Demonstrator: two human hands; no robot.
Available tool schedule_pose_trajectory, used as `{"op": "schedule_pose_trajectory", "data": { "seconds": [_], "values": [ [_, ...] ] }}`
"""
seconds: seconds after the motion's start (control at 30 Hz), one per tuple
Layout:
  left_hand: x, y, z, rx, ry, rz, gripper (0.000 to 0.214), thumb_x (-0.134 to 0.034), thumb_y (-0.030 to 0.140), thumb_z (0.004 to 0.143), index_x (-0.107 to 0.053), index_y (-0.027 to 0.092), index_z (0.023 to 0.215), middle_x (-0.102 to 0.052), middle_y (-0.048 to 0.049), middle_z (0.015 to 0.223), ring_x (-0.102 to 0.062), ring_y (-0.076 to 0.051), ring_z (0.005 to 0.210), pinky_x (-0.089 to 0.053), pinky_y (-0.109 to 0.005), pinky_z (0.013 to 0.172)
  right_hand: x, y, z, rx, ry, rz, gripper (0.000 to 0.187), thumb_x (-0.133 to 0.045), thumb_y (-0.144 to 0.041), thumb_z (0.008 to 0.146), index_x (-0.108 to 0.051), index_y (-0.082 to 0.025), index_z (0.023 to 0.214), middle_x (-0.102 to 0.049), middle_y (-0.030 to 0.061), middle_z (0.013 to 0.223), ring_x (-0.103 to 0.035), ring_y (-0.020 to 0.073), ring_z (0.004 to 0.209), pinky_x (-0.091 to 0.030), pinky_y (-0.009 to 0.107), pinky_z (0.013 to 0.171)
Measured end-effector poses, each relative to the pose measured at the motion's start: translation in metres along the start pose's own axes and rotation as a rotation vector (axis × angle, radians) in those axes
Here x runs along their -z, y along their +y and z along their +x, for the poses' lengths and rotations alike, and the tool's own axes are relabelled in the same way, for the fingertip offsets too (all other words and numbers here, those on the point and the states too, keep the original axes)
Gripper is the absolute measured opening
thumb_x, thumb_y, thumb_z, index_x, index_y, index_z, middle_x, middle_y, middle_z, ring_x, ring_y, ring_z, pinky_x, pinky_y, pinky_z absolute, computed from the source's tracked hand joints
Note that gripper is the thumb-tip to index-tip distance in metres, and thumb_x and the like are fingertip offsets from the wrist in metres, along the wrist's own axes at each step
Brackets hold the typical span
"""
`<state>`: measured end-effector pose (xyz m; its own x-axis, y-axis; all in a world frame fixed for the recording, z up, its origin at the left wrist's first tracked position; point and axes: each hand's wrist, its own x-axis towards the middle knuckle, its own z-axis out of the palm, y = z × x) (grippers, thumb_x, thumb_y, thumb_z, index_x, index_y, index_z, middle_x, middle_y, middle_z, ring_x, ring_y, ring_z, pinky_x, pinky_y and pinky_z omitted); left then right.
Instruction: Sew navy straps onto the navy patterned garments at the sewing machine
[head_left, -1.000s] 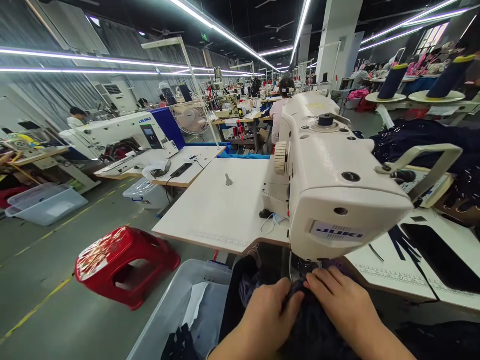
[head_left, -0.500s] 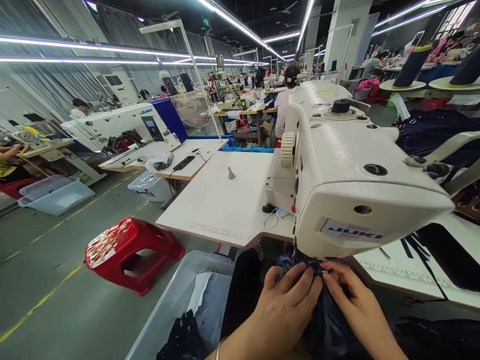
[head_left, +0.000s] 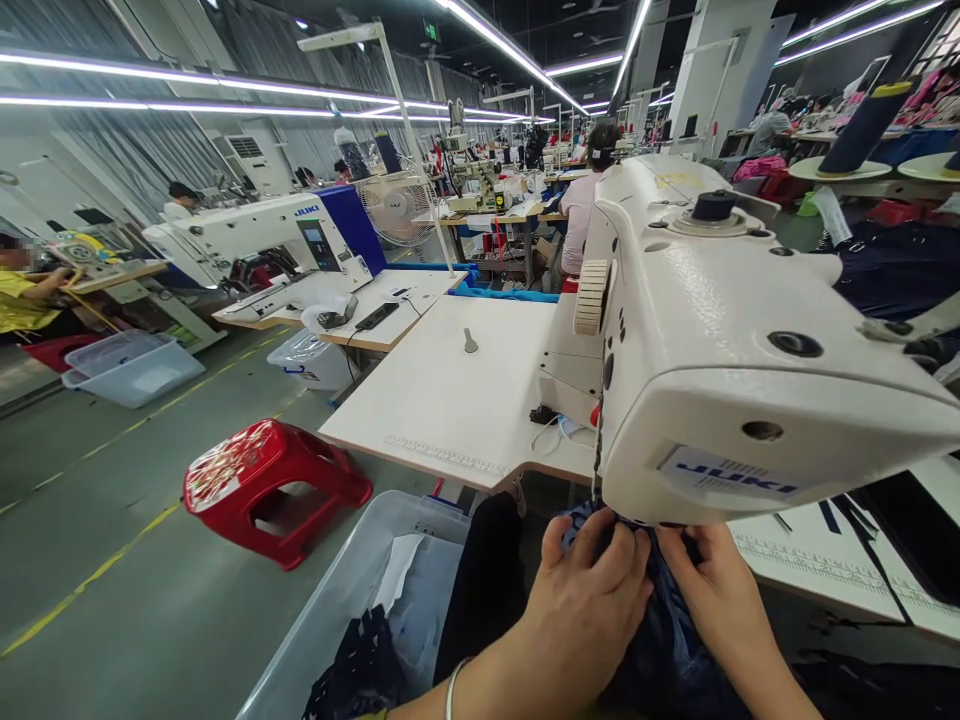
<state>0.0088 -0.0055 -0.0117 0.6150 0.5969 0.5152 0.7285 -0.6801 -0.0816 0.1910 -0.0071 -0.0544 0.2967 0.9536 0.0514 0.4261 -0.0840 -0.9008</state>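
Dark blue fabric [head_left: 664, 640] hangs below the head of a white sewing machine [head_left: 720, 330]. My left hand [head_left: 592, 600] has its fingers curled and pressed on the fabric, just under the needle side of the machine. On the other side, my right hand [head_left: 712, 590] pinches the same fabric, its fingertips partly hidden beneath the machine head. The two hands are close together, with the cloth running down between them. The needle area itself is mostly covered by the machine head and my left fingers.
A white worktable [head_left: 435, 390] with a small metal piece [head_left: 470, 341] extends to the left. Below stands a clear plastic bin [head_left: 352, 560] with dark scraps and paper. A red stool [head_left: 277, 490] is on the floor. At right lies a black phone-like slab [head_left: 915, 530].
The camera view has shifted slightly, so the scene sits a little differently. My left fingers have curled more, and my right fingertips have slid further under the machine head.
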Motion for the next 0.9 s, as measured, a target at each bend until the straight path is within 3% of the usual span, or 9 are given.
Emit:
{"op": "schedule_pose_trajectory", "data": {
  "seconds": [0.2,0.53,0.7,0.9],
  "values": [
    [-0.003,0.001,0.0,0.021,0.012,-0.048,0.033,-0.044,0.033,0.101,-0.054,0.023,0.131,-0.059,0.0006,0.127,-0.045,-0.016,0.123,-0.029,-0.036,0.099,0.0,-0.001,-0.002,0.02,0.011,-0.017,0.028,-0.053,-0.047,0.09,-0.056,-0.024,0.105,-0.071,0.0077,0.097,-0.069,0.0221,0.083,-0.05,0.026,0.061],
    [-0.003,0.001,0.0,0.021,0.018,-0.059,0.032,-0.044,0.033,0.101,-0.055,0.023,0.131,-0.061,0.0001,0.124,-0.05,-0.016,0.115,-0.03,-0.035,0.098,0.008,-0.001,-0.001,0.1,-0.024,-0.131,0.027,-0.048,-0.049,0.092,-0.057,-0.024,0.099,-0.07,0.004,0.085,-0.069,0.0215,0.079,-0.05,0.026,0.061],
    [-0.002,-0.002,0.001,0.004,-0.015,-0.043,0.032,-0.045,0.031,0.1,-0.055,0.02,0.129,-0.061,-0.0036,0.121,-0.053,-0.019,0.109,-0.033,-0.036,0.097,0.039,0.007,0.003,0.235,-0.118,-0.224,0.027,-0.051,-0.05,0.09,-0.063,-0.025,0.087,-0.069,0.0024,0.087,-0.066,0.0199,0.081,-0.051,0.026,0.074],
    [-0.002,-0.006,0.002,-0.032,-0.031,-0.084,0.031,-0.043,0.025,0.1,-0.057,0.016,0.126,-0.061,-0.0046,0.12,-0.053,-0.021,0.109,-0.036,-0.036,0.097,0.093,0.04,0.0,0.094,-0.15,-0.332,0.033,-0.057,-0.057,0.084,-0.064,-0.025,0.083,-0.069,0.0026,0.086,-0.066,0.0199,0.079,-0.051,0.024,0.07]
  ]
}}
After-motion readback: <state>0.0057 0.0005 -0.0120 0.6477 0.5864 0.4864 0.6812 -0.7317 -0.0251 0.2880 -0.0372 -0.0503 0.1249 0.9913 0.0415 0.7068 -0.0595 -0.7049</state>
